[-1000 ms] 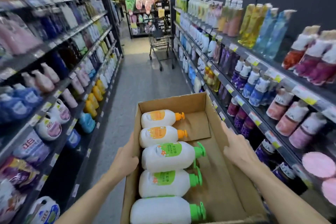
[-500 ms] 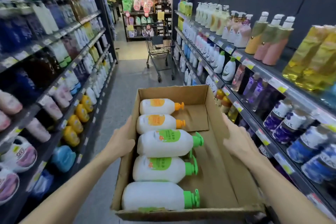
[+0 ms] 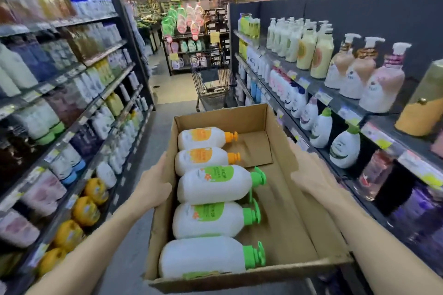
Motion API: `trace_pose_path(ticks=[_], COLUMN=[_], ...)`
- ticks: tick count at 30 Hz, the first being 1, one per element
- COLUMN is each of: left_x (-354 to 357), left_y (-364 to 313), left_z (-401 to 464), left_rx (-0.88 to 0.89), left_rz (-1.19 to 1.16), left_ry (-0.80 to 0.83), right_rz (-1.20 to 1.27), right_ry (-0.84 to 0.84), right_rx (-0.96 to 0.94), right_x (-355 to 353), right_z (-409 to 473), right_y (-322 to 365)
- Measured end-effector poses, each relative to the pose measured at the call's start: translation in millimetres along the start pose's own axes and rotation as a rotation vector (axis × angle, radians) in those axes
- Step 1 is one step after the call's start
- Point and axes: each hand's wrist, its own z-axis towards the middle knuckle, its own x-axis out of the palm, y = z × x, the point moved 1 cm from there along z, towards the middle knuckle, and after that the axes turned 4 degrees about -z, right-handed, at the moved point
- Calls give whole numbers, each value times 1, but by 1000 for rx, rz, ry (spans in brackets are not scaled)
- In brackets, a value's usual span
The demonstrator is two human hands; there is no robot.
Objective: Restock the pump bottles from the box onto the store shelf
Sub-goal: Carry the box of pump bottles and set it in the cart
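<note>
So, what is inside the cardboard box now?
Inside the cardboard box five white pump bottles lie on their sides along its left wall: two with orange pumps, three with green pumps. The right half shows bare cardboard. Anything under the bottles is hidden.

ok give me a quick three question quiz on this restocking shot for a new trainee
1. True or false: the cardboard box holds five pump bottles lying on their sides.
2. How many bottles in the box have orange pumps? A) one B) two C) three
3. Fill in: down the aisle beyond the box stands a shopping ____.

Key
1. True: two orange-pump bottles and three green-pump bottles.
2. B.
3. Cart. The left hand and right hand hold the box by its side walls.
</note>
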Motion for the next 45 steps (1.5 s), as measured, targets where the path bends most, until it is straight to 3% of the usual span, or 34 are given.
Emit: trace_pose_path(ticks=[10, 21, 29, 42, 45], left_x=[14, 7, 36, 74, 80], left_y=[24, 51, 62, 88, 102], left_z=[311, 647, 891, 1260, 1347], left_rx=[-6, 38, 48, -41, -33], left_rz=[-17, -21, -58, -66, -111], left_ry=[-53, 14, -26, -75, -51], right_rz=[11, 69, 17, 60, 62], right_ry=[26, 10, -86, 51, 12], right_rx=[12, 5, -119, -67, -89], right_x=[65, 135, 193, 269, 292], right_z=[315, 642, 896, 1266, 1345], right_y=[-11, -9, -36, -61, -64])
